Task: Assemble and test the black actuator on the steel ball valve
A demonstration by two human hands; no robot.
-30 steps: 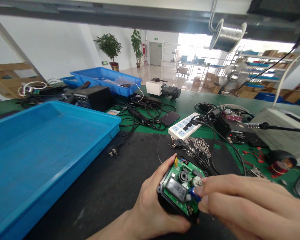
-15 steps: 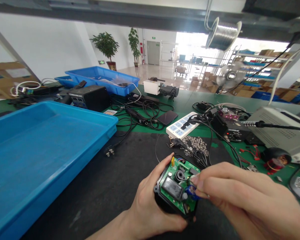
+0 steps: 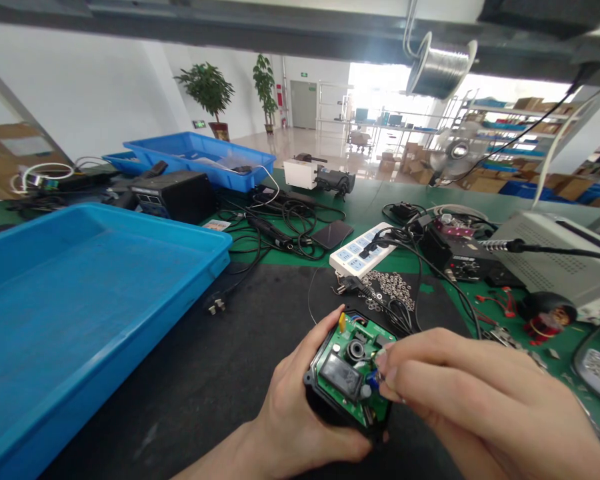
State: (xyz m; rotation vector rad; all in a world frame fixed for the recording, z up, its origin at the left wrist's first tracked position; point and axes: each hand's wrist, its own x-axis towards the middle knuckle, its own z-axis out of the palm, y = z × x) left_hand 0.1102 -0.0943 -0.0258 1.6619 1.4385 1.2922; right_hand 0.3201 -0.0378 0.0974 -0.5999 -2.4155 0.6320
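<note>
My left hand (image 3: 300, 400) is wrapped round a black housing (image 3: 325, 410) and holds it tilted above the dark mat. Inside the housing sits a green circuit board (image 3: 333, 353) with a black rectangular block (image 3: 341, 375), a round black ring-shaped part (image 3: 356, 350), and a yellow component (image 3: 342, 322) near the far corner. My right hand (image 3: 460, 387) reaches over the board's right side with thumb and fingers pinched together. Its fingertips are beside a blue cylindrical part (image 3: 374, 380), which they partly cover. Whatever lies within the pinch is too small or hidden to make out.
A large blue tray (image 3: 190, 267) fills the left side. Beyond the hands lie small metal nuts or washers (image 3: 393, 288), a white power strip (image 3: 347, 260), and tangled black cables. A soldering station (image 3: 460, 260) stands at right. A wire spool (image 3: 441, 65) hangs overhead.
The right fingertips have shifted slightly left over the board and now cover more of the blue part. The left hand still holds the housing; the whole view has moved a little.
</note>
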